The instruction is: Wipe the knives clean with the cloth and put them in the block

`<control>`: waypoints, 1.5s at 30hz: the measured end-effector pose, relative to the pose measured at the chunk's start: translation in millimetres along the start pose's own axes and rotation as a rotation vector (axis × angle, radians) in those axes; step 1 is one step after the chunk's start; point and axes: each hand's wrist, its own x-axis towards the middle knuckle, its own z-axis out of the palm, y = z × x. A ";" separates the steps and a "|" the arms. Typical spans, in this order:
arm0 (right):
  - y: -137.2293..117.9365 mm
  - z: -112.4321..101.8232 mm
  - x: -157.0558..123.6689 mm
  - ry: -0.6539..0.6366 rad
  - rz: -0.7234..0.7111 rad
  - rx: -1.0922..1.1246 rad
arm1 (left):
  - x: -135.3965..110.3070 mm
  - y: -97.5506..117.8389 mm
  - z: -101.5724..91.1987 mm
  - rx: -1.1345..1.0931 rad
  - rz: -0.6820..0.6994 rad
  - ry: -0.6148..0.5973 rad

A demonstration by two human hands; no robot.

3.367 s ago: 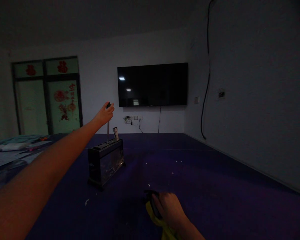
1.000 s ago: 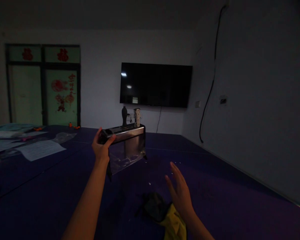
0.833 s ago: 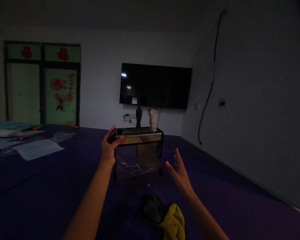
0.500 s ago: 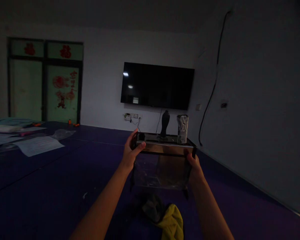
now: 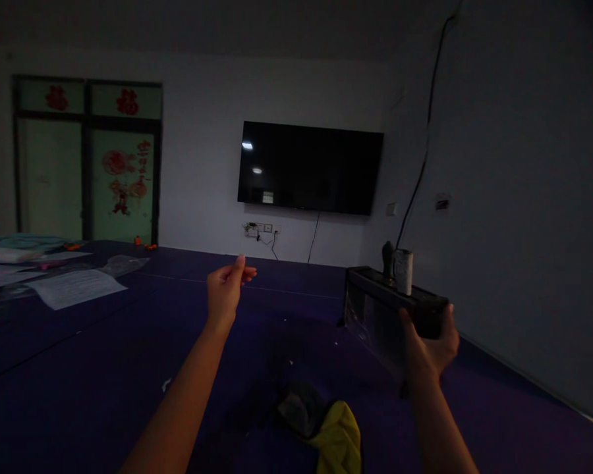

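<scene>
Papers [image 5: 79, 288] lie left of the cloth [image 5: 338, 436] (the box [image 5: 381, 317], right).

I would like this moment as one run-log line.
right hand: grips clear-sided holder, near end | left hand: apart, nothing visibly held | black handle, pale cylinder: protruding upward | yellow cloth: on purple table

Left hand [image 5: 230, 284] loosely curled, right hand [image 5: 432, 342] gripping, forearms [image 5: 182, 398] extended

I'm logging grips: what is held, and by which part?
The right hand holds the box by its near end; no object shows in the left hand.
</scene>
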 end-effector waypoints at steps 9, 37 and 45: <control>35.5 -9.0 -9.9 0.164 0.003 -0.290 | -2.0 3.7 -0.1 -0.020 -0.023 -0.017; -70.3 12.1 -16.3 -0.074 -0.345 -0.169 | 4.2 19.7 -13.9 0.106 -0.043 -0.172; -119.3 37.2 -83.5 -1.570 -0.264 -0.008 | 5.8 20.0 -18.9 0.083 -0.015 -0.212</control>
